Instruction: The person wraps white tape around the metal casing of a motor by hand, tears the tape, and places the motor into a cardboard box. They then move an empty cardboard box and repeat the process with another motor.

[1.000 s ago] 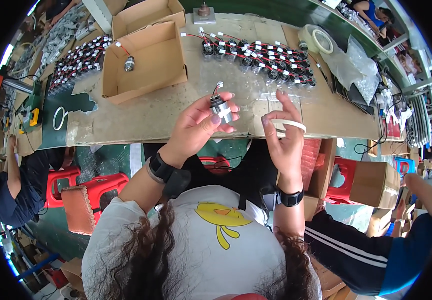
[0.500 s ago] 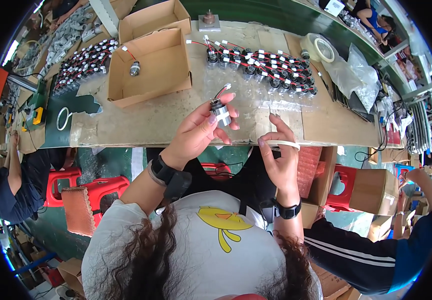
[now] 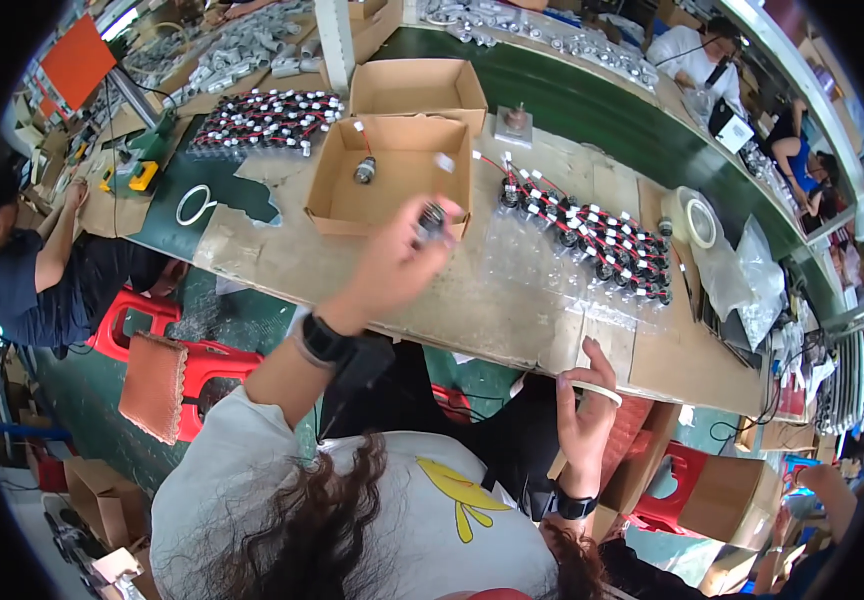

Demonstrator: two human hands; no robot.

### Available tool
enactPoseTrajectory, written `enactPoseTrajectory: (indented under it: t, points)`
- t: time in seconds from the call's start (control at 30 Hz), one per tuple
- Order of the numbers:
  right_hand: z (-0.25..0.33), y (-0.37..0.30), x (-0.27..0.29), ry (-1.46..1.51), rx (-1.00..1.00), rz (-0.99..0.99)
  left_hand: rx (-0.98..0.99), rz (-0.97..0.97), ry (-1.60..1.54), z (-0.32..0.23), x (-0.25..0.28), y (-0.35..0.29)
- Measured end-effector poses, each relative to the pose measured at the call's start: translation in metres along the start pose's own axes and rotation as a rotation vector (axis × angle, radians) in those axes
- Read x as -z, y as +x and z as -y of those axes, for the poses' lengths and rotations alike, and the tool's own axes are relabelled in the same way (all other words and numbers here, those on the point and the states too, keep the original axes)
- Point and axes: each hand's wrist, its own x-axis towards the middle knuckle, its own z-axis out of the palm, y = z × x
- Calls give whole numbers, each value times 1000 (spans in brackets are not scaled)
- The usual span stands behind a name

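Note:
My left hand (image 3: 397, 262), smeared by motion, grips a small cylindrical motor (image 3: 431, 222) over the near right side of an open cardboard box (image 3: 324, 205). The motor's white connector (image 3: 444, 161) shows as a blur above it. Inside the box lies another motor (image 3: 365, 170) with a red lead and white plug. At the table's front edge, my right hand (image 3: 584, 425) holds a thin white ring (image 3: 600, 391), like a narrow tape roll, with index finger and thumb raised. Several motors with red wires (image 3: 607, 235) stand in a clear plastic tray (image 3: 527, 265) to the right.
Behind the box is a second cardboard box (image 3: 417, 85). More wired motors (image 3: 267, 122) sit at the far left, near another white ring (image 3: 194, 204) on a green mat. A large tape roll (image 3: 700, 222) and plastic bags (image 3: 757, 265) lie at right. Another person sits at left.
My left hand has carried the motor forward to the box. The view has turned, so the table sits at a slant. My right hand keeps the white ring near the table edge.

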Motion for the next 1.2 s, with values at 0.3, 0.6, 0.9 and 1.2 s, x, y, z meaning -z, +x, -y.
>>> enactPoseTrajectory:
  t: [0.3, 0.6, 0.9, 1.2]
  points:
    - [3, 7, -5, -6, 12, 4, -328, -93, 1064, 27, 77, 28]
    - [-1, 7, 3, -14, -9, 3, -72, 122, 1050, 18, 93, 10]
    - [-5, 2, 2, -29, 5, -2, -162, 278, 626, -21, -16, 66]
    - [-14, -11, 18, -34, 1, -42, -635, 334, 714, 19, -148, 119]
